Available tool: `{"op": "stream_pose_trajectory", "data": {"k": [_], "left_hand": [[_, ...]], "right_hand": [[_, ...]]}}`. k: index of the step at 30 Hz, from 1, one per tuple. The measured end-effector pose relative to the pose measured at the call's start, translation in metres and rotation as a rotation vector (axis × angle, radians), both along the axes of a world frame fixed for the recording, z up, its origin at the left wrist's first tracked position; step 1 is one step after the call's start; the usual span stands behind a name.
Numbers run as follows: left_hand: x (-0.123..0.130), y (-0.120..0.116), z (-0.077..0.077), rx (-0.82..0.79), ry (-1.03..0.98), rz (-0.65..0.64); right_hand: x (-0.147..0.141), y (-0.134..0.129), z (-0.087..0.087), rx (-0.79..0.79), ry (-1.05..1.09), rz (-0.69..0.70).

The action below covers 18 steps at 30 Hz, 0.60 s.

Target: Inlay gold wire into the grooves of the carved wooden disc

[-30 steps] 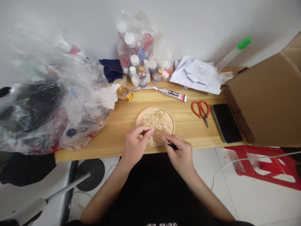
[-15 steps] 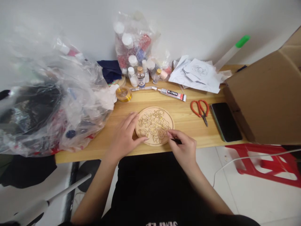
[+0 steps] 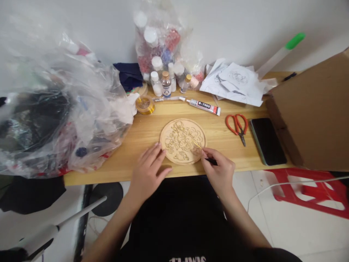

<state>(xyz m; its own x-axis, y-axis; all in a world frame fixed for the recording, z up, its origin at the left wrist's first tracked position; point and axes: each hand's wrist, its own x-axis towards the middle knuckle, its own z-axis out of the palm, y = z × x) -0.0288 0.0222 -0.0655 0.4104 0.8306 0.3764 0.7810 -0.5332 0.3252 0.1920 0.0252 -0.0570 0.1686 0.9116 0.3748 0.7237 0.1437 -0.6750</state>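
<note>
In the head view, a round wooden disc (image 3: 169,157) with a raised rim lies flat on the table, bearing a flower pattern in thin gold wire. My left hand (image 3: 149,165) rests palm down at the disc's lower left edge, fingers spread, fingertips touching the rim. At the lower right edge, my right hand (image 3: 219,167) pinches slim tweezers (image 3: 211,161) with a black body and gold tips. Those tips hover over or touch the wire pattern near the big flower; I cannot tell which.
Behind the disc stand a spool of gold wire (image 3: 145,105), a glue tube (image 3: 204,106), small bottles (image 3: 166,85) and a bag of jars (image 3: 156,40). Red-handled pliers (image 3: 237,125), a phone (image 3: 268,142) and a cardboard box (image 3: 313,116) are on the right. Plastic bags (image 3: 89,120) crowd the left.
The disc has turned counterclockwise, swinging its flower pattern round. My left hand has slid down from the disc's left side to its lower left rim. The right hand still holds the tweezers.
</note>
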Motion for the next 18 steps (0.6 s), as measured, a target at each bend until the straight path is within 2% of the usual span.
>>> {"op": "stream_pose_trajectory", "data": {"k": [5, 9, 12, 14, 18], "left_hand": [[0.035, -0.023, 0.002, -0.044, 0.103, 0.042], [0.047, -0.022, 0.003, -0.055, 0.141, 0.022], [0.04, -0.013, 0.005, -0.034, 0.141, -0.023], [0.029, -0.003, 0.007, -0.012, 0.119, -0.104], [0.001, 0.036, 0.018, 0.121, 0.116, -0.284]], "right_hand": [[0.0, 0.003, -0.005, 0.075, -0.051, 0.014], [-0.003, 0.007, -0.006, 0.134, -0.122, 0.079], [-0.005, 0.013, -0.006, 0.161, -0.212, 0.158], [-0.006, 0.018, -0.006, 0.172, -0.277, 0.188], [-0.009, 0.024, -0.009, 0.19, -0.366, 0.219]]}}
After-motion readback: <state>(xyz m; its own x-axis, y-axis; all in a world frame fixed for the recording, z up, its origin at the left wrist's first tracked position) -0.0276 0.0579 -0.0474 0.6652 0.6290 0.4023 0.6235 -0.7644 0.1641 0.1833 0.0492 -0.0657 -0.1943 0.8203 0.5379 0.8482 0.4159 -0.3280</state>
